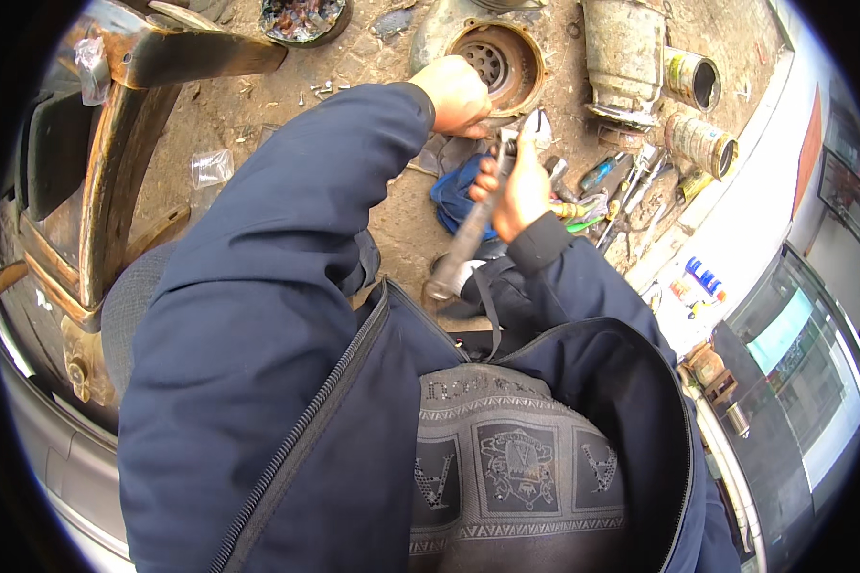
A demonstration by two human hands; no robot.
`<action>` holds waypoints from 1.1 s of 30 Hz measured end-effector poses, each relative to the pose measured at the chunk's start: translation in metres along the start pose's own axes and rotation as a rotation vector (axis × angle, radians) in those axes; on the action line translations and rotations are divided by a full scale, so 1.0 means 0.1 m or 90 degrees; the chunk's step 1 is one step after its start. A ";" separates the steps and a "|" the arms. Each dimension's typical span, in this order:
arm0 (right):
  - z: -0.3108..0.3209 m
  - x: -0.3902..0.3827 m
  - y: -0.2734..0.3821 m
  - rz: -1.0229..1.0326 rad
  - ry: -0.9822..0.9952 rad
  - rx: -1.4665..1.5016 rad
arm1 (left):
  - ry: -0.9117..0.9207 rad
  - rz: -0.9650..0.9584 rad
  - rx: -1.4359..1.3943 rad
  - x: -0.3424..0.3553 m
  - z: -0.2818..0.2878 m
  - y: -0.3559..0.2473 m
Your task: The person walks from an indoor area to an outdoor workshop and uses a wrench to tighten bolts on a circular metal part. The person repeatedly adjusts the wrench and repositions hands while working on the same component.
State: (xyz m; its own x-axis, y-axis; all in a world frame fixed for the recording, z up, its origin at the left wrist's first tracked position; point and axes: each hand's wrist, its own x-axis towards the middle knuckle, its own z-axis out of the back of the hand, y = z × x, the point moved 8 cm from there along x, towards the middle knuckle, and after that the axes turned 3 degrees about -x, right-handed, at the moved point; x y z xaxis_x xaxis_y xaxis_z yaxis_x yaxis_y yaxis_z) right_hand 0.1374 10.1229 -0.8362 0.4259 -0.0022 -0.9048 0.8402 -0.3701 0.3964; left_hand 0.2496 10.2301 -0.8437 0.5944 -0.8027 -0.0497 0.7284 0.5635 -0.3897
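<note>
My left hand [457, 97] is closed, its fingers curled over the near left rim of a round metal housing [535, 81]. What those fingers hold, if anything, is hidden. Inside the housing sits a disc with several holes [483, 65]. Wrapped in my right hand [524, 191] is a long metal wrench [473, 229], its head up beside the housing's near edge and its handle slanting down toward me. The wrench is a little blurred. My right thumb points up along its head, next to something whitish. Just left of the handle lies a blue cloth or bag [459, 196].
Screwdrivers and other hand tools [631, 186] lie in a heap at right. Beyond them stand a large dirty metal cylinder [626, 57] and rusty cans [699, 143]. A wooden chair [115, 172] is at left, a round tray of dark pieces [304, 19] at the far side.
</note>
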 end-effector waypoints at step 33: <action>0.66 -0.23 1.29 0.209 -0.076 -0.760 | 0.023 -0.022 -0.030 0.01 0.01 -0.01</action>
State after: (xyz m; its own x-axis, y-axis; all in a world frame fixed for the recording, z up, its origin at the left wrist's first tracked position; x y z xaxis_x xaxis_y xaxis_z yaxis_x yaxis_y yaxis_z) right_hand 0.2139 10.0144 -0.7749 0.6927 -0.0424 -0.7200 0.5061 0.7397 0.4435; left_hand 0.2502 10.2290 -0.8427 0.5552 -0.8289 -0.0683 0.7316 0.5258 -0.4340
